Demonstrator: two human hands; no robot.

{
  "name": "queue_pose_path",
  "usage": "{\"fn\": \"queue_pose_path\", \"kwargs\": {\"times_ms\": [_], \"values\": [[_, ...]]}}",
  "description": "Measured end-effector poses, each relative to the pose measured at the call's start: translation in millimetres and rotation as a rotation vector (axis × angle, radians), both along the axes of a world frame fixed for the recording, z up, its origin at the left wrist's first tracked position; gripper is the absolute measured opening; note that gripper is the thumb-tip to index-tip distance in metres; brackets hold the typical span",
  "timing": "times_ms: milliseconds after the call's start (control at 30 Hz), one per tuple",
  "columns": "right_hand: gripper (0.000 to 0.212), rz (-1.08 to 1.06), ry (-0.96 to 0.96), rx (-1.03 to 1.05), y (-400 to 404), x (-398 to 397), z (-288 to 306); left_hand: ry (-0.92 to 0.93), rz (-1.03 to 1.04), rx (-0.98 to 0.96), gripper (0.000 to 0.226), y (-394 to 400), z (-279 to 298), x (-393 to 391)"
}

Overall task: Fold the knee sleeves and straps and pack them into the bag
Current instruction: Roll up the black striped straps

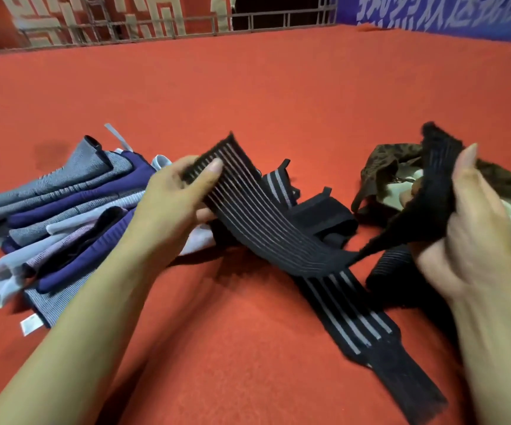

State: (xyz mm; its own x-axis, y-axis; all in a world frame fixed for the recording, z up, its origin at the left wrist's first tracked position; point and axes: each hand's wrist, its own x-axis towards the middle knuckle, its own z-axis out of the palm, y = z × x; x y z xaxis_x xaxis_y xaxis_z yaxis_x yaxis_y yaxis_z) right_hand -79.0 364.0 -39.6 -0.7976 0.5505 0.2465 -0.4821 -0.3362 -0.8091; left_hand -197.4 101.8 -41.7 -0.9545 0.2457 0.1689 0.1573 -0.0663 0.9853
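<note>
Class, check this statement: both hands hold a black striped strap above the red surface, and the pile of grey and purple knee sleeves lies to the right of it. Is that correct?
Not quite. The head view shows the pile of knee sleeves to the left of the strap, not the right. The rest stands: the left hand and right hand hold the strap above the red surface.

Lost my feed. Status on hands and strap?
Both hands grip one black strap, stretched, unfolded. Bag open, far right. Loose straps underneath.
</note>
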Motion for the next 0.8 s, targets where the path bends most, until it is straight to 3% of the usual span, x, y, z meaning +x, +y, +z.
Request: {"fn": "queue_pose_path", "kwargs": {"times_ms": [67,133,167,267,367,533,600,700,800], "values": [[0.030,0.050,0.002,0.054,-3.3,0.6,-2.1,0.356,0.163,-0.333,0.013,9.7,-3.8,9.7],[0.029,0.102,0.000,0.069,-2.5,1.7,-5.7,0.579,0.127,-0.509,0.009,30.7,-11.4,31.3],[0.028,0.111,0.003,0.070,-3.2,0.9,-7.0,0.606,0.046,-0.582,0.013,42.2,-22.4,41.0],[0.029,0.143,-0.004,0.105,-9.3,0.3,-8.4,0.635,-0.336,-0.781,0.036,65.7,-52.5,64.7],[0.029,0.160,-0.023,0.141,-9.7,0.5,-14.6,0.656,-0.575,-0.758,0.029,68.5,-64.9,64.2],[0.030,0.332,-0.067,0.182,-7.5,14.0,-18.3,0.338,-0.786,-0.779,0.066,55.3,-47.2,60.6],[0.032,0.404,-0.084,0.216,-2.6,18.7,-21.3,0.335,-0.757,-0.820,0.060,52.4,-44.4,58.0],[0.024,0.493,-0.074,0.278,3.7,23.1,-19.1,0.407,-0.551,-0.960,0.023,53.0,-51.0,54.4],[0.033,0.513,-0.067,0.279,10.9,22.7,-19.3,0.311,-0.362,-1.057,0.051,54.7,-56.1,59.0]]}}
